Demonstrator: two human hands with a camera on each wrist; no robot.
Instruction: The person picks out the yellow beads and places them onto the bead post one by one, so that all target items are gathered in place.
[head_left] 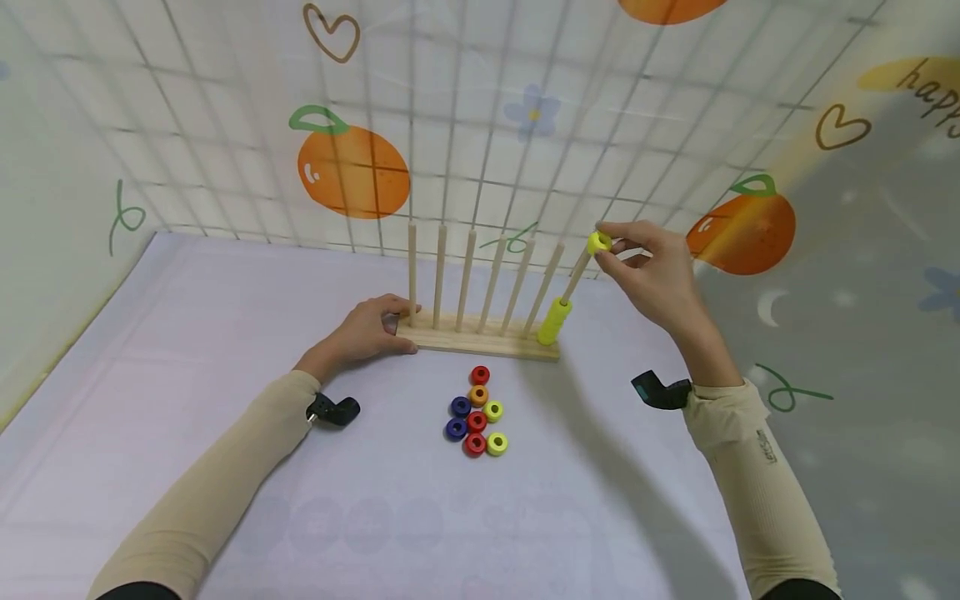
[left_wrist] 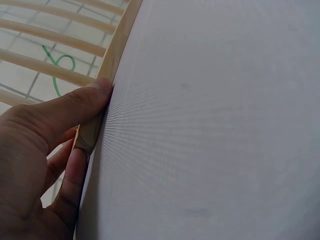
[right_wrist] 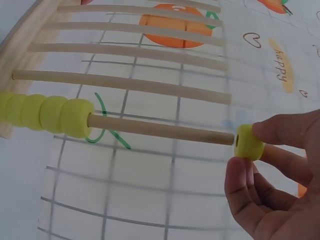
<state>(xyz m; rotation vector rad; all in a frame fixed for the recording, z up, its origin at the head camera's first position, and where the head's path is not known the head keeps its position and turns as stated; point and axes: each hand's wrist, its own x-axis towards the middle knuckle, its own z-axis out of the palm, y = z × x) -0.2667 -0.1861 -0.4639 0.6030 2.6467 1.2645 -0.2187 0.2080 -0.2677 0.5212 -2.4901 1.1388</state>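
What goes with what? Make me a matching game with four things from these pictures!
Column one:
1. left hand
2. right hand
3. stack of yellow round beads
4. two dark blue round beads

Column two:
A. around a thin wooden peg
B. loose on the pale tabletop
C. gripping the long wooden base
D. pinching a single yellow round bead

Pairs: 1-C, 2-D, 3-A, 4-B

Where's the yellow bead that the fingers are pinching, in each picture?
Head: the pinched yellow bead is right of centre, by the top of the rightmost peg, in the right hand.
Left wrist: not in this picture.
Right wrist: right of centre, a little below mid-height, by the end of that same peg.
Shared landmark: the wooden rack shows in all three views.
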